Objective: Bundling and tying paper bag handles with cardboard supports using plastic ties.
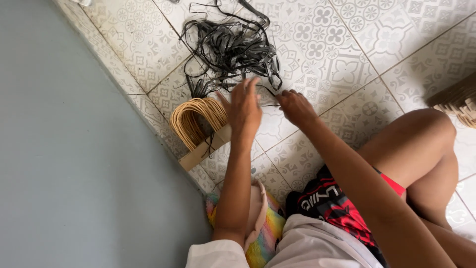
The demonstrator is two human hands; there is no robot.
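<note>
On patterned tile floor: left hand fingers spread, touching black strip tangle; right hand pinching one strip to separate; rattan loop bundle parked beside.

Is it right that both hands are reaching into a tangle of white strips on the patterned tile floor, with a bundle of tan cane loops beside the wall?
Not quite: the strips are black, not white, as the head view shows. The rest stands: the left hand and right hand reach into the tangle on the patterned tile floor, and tan cane loops sit beside the wall.
</note>
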